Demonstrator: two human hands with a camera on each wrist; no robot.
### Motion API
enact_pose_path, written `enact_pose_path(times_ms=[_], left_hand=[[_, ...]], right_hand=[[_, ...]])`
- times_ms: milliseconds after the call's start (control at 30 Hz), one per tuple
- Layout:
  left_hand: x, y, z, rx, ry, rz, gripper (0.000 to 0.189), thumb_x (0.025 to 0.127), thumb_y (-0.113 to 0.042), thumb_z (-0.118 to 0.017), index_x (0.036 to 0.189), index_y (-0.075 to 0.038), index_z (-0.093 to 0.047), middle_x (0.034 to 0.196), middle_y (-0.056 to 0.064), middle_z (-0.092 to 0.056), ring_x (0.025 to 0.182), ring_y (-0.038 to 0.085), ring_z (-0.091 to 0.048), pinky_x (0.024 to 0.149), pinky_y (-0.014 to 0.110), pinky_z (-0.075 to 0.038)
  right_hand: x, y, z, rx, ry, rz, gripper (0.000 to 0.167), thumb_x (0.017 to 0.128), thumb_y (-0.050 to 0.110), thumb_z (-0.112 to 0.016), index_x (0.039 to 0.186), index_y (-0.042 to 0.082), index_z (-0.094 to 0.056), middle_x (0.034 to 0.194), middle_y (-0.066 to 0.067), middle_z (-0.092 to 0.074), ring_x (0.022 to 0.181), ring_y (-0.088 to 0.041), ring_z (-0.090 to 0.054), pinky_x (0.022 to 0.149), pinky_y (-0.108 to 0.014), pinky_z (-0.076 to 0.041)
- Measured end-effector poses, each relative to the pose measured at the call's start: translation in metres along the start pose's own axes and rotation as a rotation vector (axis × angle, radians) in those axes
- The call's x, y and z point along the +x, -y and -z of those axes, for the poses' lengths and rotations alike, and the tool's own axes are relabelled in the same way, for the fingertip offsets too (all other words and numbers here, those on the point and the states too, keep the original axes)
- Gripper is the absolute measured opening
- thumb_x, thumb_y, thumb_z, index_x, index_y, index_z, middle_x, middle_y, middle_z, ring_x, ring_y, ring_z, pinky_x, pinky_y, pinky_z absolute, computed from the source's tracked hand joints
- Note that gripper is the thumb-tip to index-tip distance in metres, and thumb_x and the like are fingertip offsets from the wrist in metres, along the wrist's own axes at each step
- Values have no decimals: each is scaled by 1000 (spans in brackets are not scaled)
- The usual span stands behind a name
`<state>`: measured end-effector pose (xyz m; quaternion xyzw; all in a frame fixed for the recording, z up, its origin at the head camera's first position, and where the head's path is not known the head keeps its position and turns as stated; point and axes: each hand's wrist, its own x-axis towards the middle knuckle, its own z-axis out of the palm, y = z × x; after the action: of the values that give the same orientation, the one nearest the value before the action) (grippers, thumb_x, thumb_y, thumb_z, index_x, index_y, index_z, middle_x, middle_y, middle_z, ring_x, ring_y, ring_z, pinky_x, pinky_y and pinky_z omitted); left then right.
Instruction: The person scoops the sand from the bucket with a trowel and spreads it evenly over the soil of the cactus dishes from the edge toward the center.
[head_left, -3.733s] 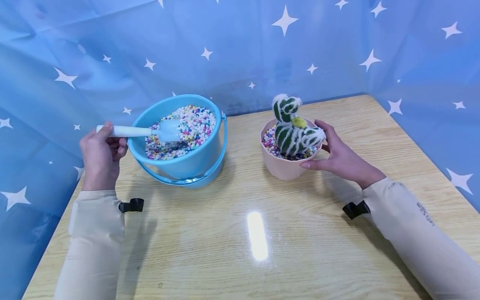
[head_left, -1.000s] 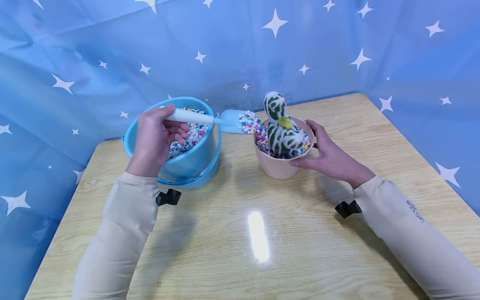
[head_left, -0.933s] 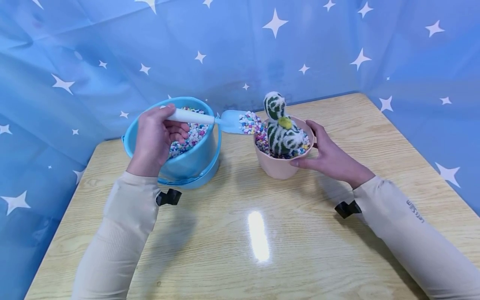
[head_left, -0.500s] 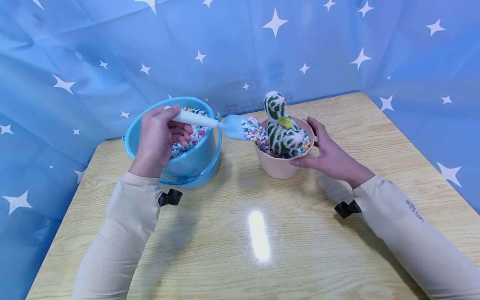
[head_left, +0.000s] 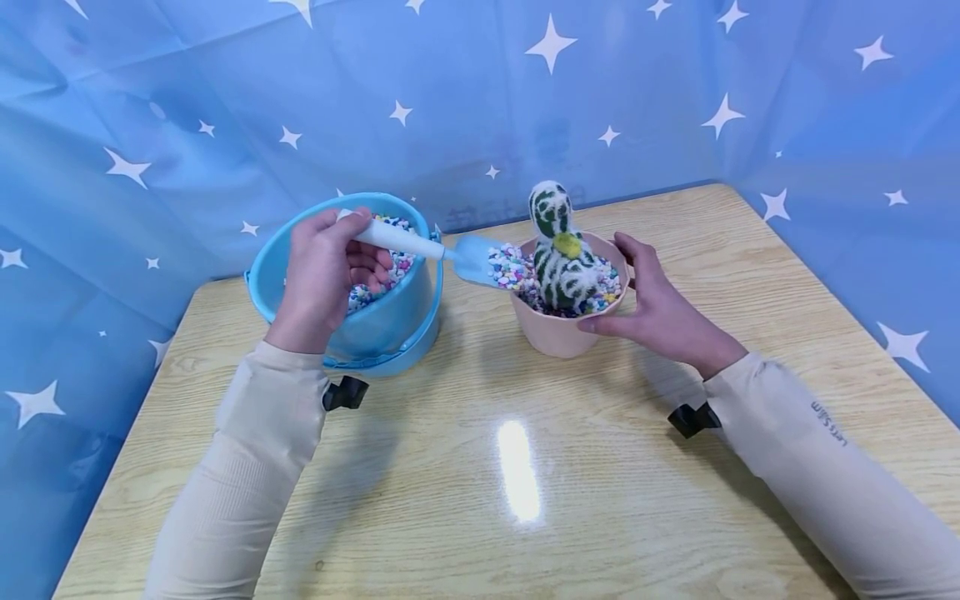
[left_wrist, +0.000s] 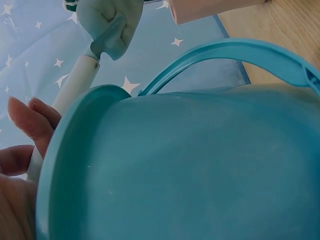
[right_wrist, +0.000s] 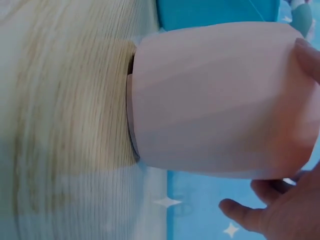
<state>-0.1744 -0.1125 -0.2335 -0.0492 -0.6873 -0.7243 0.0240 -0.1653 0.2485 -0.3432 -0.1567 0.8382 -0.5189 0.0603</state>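
My left hand (head_left: 321,271) grips the white handle of a small trowel (head_left: 472,257) over the blue bucket. Multicoloured pebbles (head_left: 507,267) lie on the trowel's light blue blade, whose tip slopes down at the left rim of a pink flowerpot (head_left: 555,335). In the pot a green and white fuzzy cactus (head_left: 558,267) with a yellow flower stands among more pebbles. My right hand (head_left: 660,312) holds the pot's right side, thumb at the near rim and fingers round the far side. The left wrist view shows the trowel's blade (left_wrist: 112,30) from below, hiding its load.
The light blue bucket (head_left: 382,329), partly filled with the same pebbles, stands left of the pot with its handle hanging down. Both vessels rest on a wooden table (head_left: 450,467). A blue curtain with white stars (head_left: 465,100) hangs behind the table.
From the bucket, the left hand has brought the trowel rightward to the pot with pebbles on it. In the last second its blade has dipped lower. The right hand has kept its hold.
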Motion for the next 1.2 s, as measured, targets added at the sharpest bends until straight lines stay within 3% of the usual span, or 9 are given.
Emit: enact_pose_path(times_ms=[300,1033,1200], left_hand=[[0,0,-1,29,18,0,27,104,-20,-50,105,7,-53,66,15,-60,47,16,-56,44,25,-52],[-1,-4,-5,61,23,-7,27,103,-21,-52,103,6,-53,65,16,-60,45,17,-56,42,26,-50],[-1,-4,-5,62,26,-5,26,102,-20,-53,102,6,-53,65,16,-59,45,17,-56,42,25,-50]], right_hand=[[-3,4,1,-13,18,21,115,82,26,-83,157,22,5,161,-6,-2,144,-36,-14,109,-64,-22],[-5,5,-2,-102,-23,25,114,79,36,-84,157,16,-4,154,-13,-13,140,-37,-20,108,-64,-23],[-6,5,0,-88,0,24,112,82,33,-83,157,19,-1,158,-10,-7,143,-37,-16,109,-64,-22]])
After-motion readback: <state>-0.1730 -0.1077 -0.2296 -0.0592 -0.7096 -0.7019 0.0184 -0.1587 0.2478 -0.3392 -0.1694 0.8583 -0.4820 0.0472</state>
